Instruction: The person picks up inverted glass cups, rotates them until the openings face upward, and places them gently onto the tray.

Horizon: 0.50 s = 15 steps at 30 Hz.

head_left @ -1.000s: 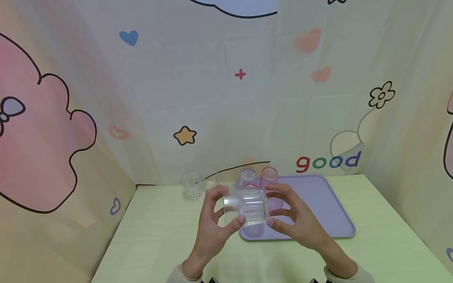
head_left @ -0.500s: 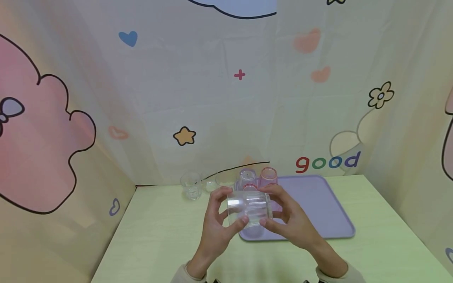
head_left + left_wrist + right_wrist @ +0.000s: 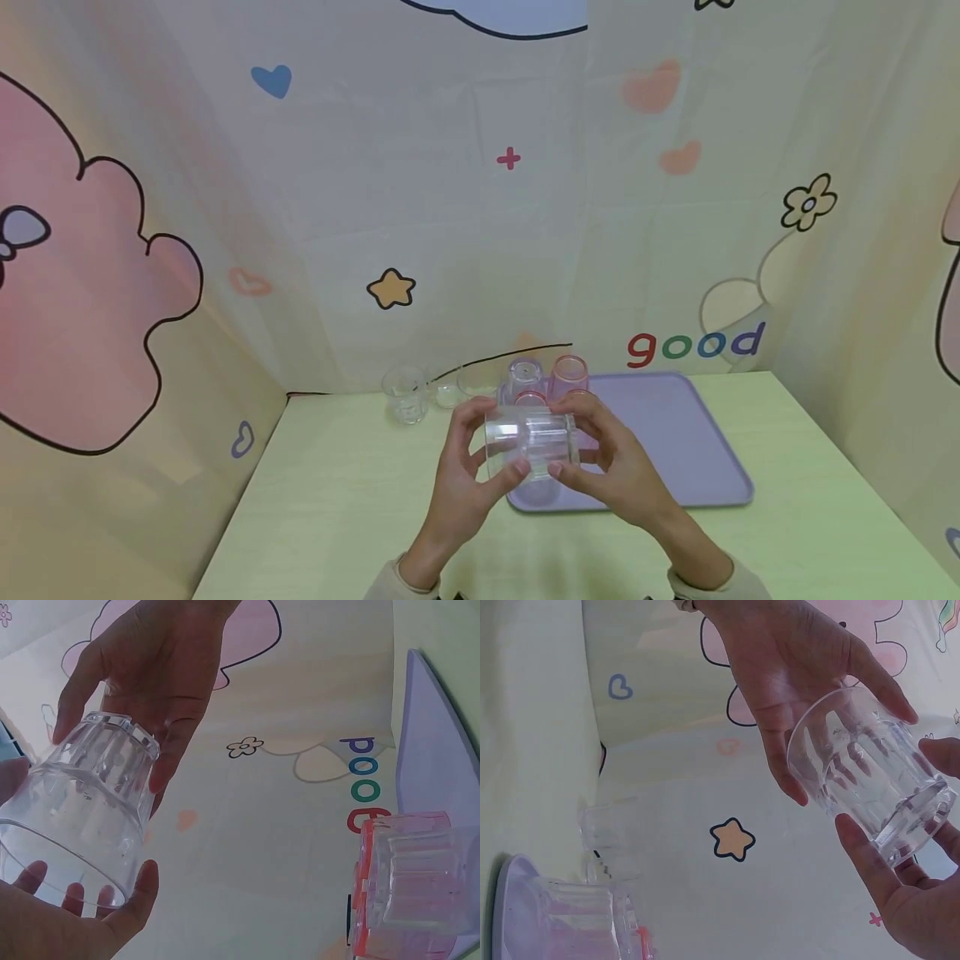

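1. Cartoon-print backdrop [image 3: 450,208] hangs behind the scene, unchanged vs. a sec ago.
2. Pale green table [image 3: 337,500] spreads out below it, likewise the same as before.
3. Lilac tray [image 3: 652,433], unmoved, lies on the table rt. of ctr.; tinted tumblers [image 3: 568,382] stand on its left part, partly hidden behind the person's hands.
4. Right hand [image 3: 626,479] grips the base end of a clear tumbler [image 3: 528,442], thumb on the near side & fingers bent round the rest. Vs. 1 sec ago it has come in twd. the other hand, its fingertips reaching farther along the wall; vs. ½ sec ago, hardly any diff.
5. Left hand [image 3: 461,487] grips the mouth end, thumb in front, fingers curled round the far side; it has shifted a touch rt. in the past sec.
6. Clear tumbler is held sideways in midair b/w both hands, in front of the tray's left end, a little farther rt. than 1 sec ago. Fingers show thru its wall.
7. Tinted tumblers sit close together twd. the tray's rear, incl. one w/ a pinkish-red rim & one w/ a purplish rim; exact no. hard to tell from here.
8. Clear glasses [image 3: 408,406] stand off the tray, nr. the table's back edge; leftmost is upright, wide mouth up, the others too faint to read.
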Tool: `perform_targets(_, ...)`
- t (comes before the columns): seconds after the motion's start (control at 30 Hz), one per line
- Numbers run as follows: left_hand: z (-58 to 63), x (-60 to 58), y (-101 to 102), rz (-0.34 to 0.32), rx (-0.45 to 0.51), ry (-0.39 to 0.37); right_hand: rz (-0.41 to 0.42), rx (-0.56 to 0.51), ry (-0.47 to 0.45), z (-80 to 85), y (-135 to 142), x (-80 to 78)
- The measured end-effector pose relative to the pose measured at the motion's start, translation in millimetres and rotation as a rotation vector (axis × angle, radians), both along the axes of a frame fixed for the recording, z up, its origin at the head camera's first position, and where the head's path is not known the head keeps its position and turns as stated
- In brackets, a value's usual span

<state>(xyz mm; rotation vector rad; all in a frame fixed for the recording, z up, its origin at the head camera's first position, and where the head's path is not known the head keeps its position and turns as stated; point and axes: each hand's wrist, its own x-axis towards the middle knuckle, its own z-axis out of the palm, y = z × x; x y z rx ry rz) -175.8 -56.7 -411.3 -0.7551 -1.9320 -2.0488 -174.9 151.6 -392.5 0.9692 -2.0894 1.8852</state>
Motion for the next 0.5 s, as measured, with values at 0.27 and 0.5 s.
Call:
perform_targets(0.27, -0.8, -0.8, -4.1, -0.053, -0.051, 0.035, -0.076, 0.059, 0.055, 0.9, 7.2, -0.7)
perform_targets(0.5, -2.1, -2.3, -11.2, -0.046, -0.086, 0.092, -0.13, 0.107, 0.072, 6.4, 17.2, 1.4)
